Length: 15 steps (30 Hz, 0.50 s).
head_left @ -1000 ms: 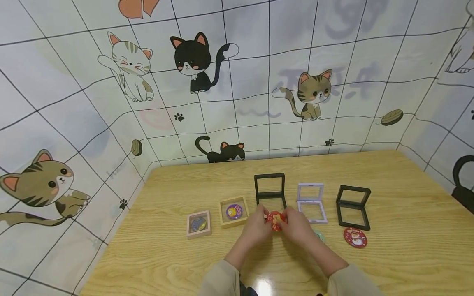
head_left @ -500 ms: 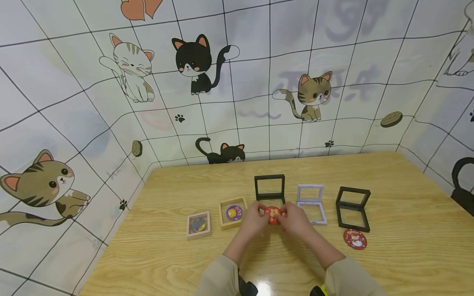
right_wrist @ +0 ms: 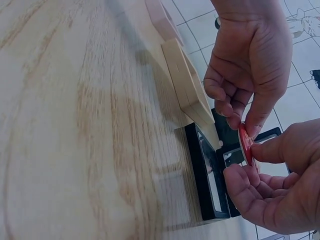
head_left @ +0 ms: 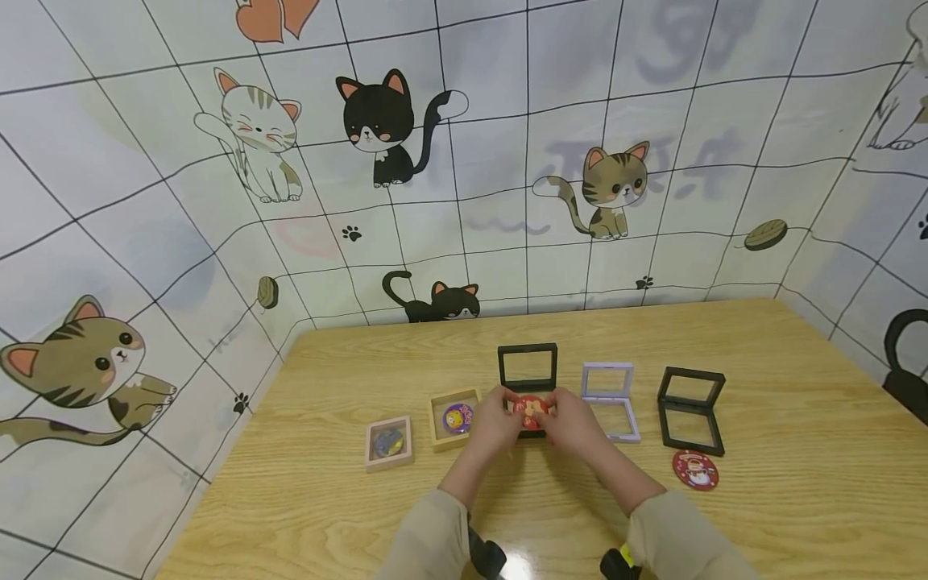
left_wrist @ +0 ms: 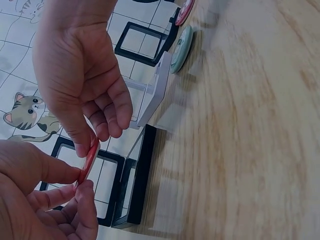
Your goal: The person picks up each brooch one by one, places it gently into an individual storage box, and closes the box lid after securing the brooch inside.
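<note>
"Two hands, one small thing: what does the head view give?"

"My left hand (head_left: 495,423) and right hand (head_left: 574,420) pinch a red disc (head_left: 532,412) between them, thumbs and fingers closed on its two sides. A tan figure marks its face, though my fingertips cover the edges and the detail is too small to make out. I have it over the lower half of a black frame (head_left: 528,386), whose upper half stands behind; my hands hide most of that lower half."

"And the left wrist?"

"Nearly edge-on, the red disc turns into a thin glossy sliver, so its figure is lost. Past my right hand, a green disc (left_wrist: 182,49) sits beside a lilac frame (left_wrist: 156,90); a second red disc (left_wrist: 185,11) is cut off at the top."

"The right wrist?"

"Edge-on again, with a pale rim. I see a gap between it and the black frame's lower half. My right hand runs off the edge of the view. Beyond lies a wooden frame (right_wrist: 182,77), then a pink frame (right_wrist: 159,20), cropped at the top. The worktop (right_wrist: 50,125) looks blurred."
</note>
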Motion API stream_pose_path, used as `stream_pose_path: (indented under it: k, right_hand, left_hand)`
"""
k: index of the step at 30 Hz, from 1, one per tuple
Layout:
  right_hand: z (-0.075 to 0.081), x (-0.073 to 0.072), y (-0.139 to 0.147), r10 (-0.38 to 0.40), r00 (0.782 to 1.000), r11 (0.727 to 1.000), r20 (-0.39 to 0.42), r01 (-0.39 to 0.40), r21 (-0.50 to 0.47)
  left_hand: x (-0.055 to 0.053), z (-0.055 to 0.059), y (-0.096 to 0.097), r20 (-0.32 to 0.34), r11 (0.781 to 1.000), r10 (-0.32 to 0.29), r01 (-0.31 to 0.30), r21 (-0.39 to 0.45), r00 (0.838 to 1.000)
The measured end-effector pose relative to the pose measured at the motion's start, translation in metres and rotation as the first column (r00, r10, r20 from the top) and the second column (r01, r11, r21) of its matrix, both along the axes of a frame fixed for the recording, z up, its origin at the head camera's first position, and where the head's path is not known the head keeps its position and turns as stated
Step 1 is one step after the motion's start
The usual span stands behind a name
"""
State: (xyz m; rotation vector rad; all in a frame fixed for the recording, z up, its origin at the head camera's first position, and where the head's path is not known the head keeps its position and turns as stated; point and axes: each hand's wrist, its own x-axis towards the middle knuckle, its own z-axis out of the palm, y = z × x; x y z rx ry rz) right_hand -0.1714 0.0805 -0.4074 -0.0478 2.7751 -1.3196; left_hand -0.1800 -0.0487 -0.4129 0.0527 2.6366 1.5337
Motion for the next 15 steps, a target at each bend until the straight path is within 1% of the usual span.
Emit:
stream_pose_path:
  k: [4,8,11,15]
  right_hand:
    - [0.001,-0.004,-0.001,0.003,1.0,1.0,-0.003,-0.003,0.008]
    - [0.0,-0.008,-0.001,0.004,1.0,1.0,-0.009,-0.004,0.025]
    - [-0.001,-0.011,-0.001,0.008,1.0,0.999,-0.023,-0.007,0.038]
    - [-0.004,-0.014,-0.001,0.008,0.998,0.998,-0.054,-0.005,0.058]
  left_hand:
    - [-0.001,0.004,0.001,-0.017,0.999,0.011,-0.012,-0.045,1.0]
    - [-0.003,0.007,0.002,-0.076,0.994,0.006,-0.014,-0.104,0.997]
    - [-0.006,0.007,0.002,-0.11,0.99,0.003,-0.018,-0.137,0.994]
    - [-0.011,0.003,0.003,-0.129,0.986,-0.009,-0.013,-0.168,0.992]
